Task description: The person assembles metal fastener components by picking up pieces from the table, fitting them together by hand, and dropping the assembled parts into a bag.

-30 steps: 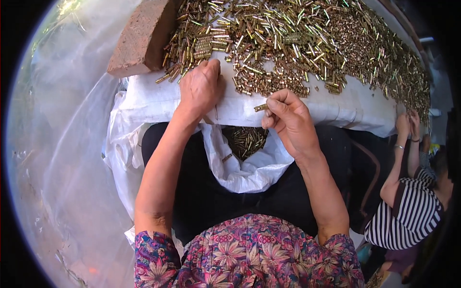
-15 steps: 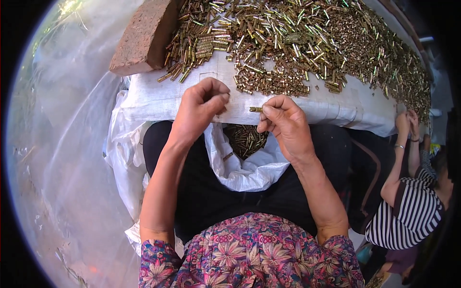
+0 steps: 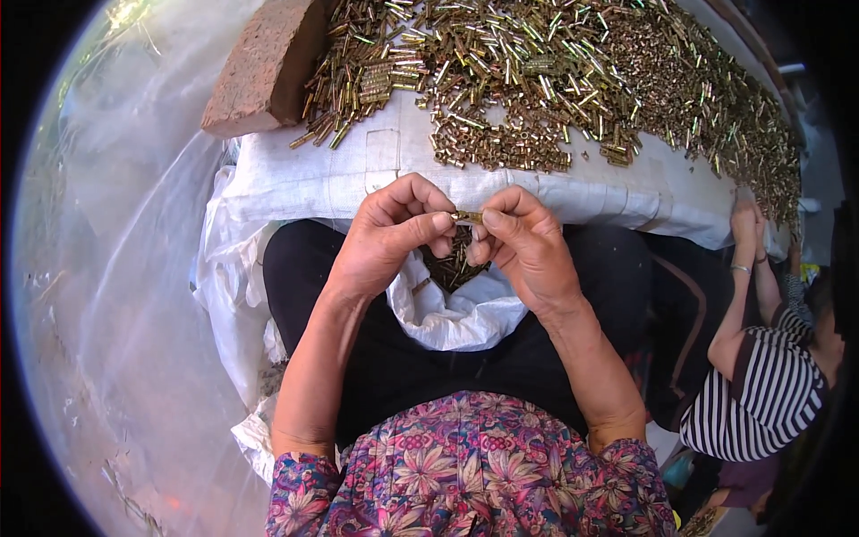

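Note:
Above the sack in my lap, my left hand and my right hand meet in front of the table edge. Between their fingertips is a small brass-coloured metal tube. My right hand pinches its right end between thumb and finger. The left thumb and finger close on its left end; whether they hold a separate small piece there is hidden. Below lies an open white woven sack with many similar metal pieces inside.
A table covered in white woven sheeting carries heaps of brass-coloured tubes and small rings. A red brick stands at the far left. Clear plastic sheeting hangs at left. At right, a person in a striped top reaches to the heap.
My left hand has moved right and down to the metal tube in my right hand. The right hand has shifted slightly down, and the hands now meet at the tube.

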The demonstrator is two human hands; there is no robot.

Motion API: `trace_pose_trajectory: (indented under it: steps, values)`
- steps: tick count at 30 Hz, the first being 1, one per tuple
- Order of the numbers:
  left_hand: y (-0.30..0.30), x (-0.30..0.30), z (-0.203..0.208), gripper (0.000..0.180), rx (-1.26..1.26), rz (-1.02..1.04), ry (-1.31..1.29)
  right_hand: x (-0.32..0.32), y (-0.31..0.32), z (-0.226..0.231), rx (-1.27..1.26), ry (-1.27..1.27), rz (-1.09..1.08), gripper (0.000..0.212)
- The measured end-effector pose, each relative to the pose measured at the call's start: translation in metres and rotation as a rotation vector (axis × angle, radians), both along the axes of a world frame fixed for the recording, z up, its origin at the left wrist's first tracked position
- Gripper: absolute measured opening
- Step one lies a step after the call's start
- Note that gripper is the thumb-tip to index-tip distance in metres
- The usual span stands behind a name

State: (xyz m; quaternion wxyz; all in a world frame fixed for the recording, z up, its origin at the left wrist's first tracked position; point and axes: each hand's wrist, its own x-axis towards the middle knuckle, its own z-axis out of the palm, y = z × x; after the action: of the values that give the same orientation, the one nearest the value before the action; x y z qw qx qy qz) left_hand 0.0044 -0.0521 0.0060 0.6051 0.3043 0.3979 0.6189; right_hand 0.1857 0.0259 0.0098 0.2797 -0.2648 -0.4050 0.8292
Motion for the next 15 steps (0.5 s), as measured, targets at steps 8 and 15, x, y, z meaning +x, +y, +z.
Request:
trace_pose_trajectory:
  steps: [8,15]
  values:
    - [-0.005,0.004,-0.002,0.009,0.014,0.016,0.016,0.005,-0.003,-0.004,-0.113,0.077,0.045,0.008]
    - [-0.011,0.007,0.008,0.006,0.061,0.041,0.396,0.006,-0.007,-0.003,-0.11,0.03,0.003,0.006]
